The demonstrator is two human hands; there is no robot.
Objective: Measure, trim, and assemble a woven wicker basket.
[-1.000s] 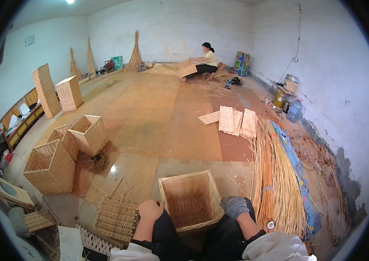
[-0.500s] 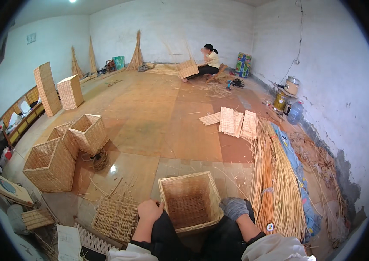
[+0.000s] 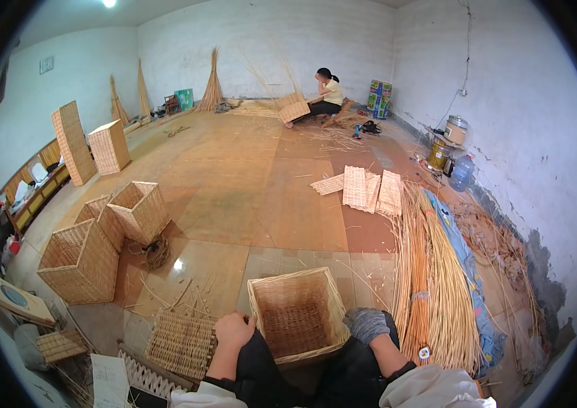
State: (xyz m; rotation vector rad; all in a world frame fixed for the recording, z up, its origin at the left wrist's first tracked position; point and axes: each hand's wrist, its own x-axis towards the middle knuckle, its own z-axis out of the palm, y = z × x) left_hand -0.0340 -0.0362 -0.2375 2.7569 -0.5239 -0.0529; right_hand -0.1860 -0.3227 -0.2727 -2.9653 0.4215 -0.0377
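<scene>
Between my knees stands a square woven wicker basket (image 3: 293,326), its open top facing me and its inside darker at the bottom. My bare left hand (image 3: 234,330) rests on my left knee by the basket's left rim, fingers bent loosely over the knee and partly hidden, thumb apart. On my right knee lies my right hand (image 3: 368,326) in a grey glove, fingers draped beside the basket's right rim. Neither hand appears to hold anything. Left of my left hand, a woven wicker panel (image 3: 178,343) with loose stick ends lies on the floor.
Long willow rods (image 3: 448,292) lie bundled on my right, with flat woven panels (image 3: 363,189) beyond. Several wicker boxes (image 3: 81,265) stand at left beside a coil (image 3: 157,253). A co-worker (image 3: 329,95) sits far back with a woven piece. A water jug (image 3: 462,173) stands by the right wall.
The view has shifted very slightly. Both my hands and the basket stay where they were; the co-worker still sits at the back.
</scene>
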